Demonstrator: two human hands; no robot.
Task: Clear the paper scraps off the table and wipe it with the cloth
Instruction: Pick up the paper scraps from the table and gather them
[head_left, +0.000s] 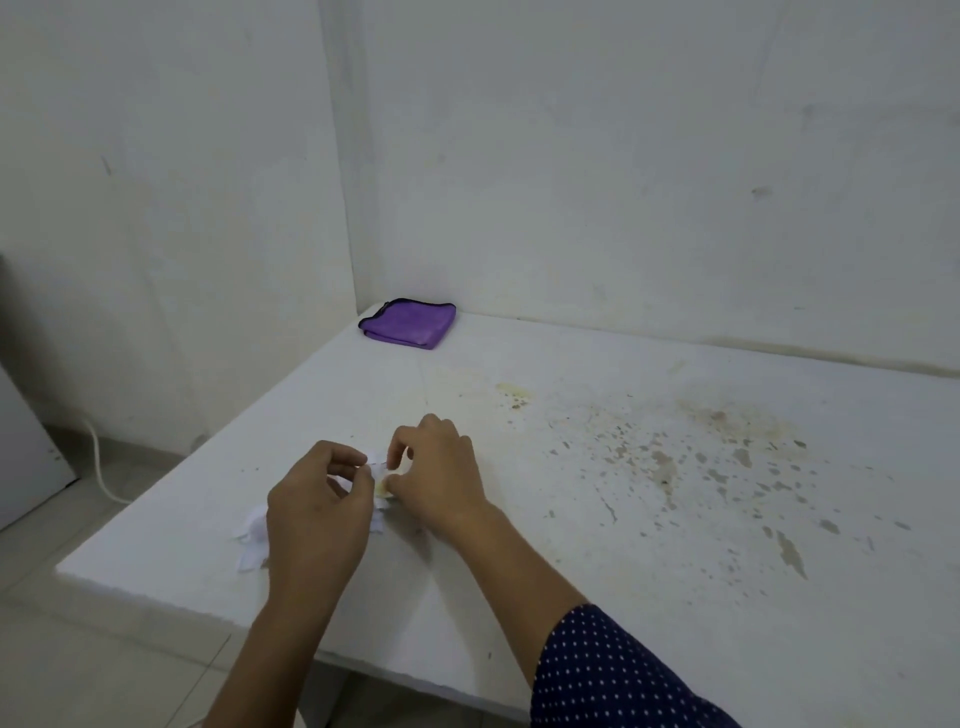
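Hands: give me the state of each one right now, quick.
Left hand: closed, pinching paper scraps between its fingertips.
Right hand: closed, pinching the same paper scraps from the other side.

On the desk, the folded cloth lies in the far corner, at eleven o'clock from the paper scraps near the left edge.

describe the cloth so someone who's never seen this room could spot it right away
Start at the white table and follow it to its far left corner, where the two walls meet. The cloth lies there, folded into a flat square with dark edging. It is the only purple thing in view, well apart from the white paper scraps gathered by the hands near the front edge.
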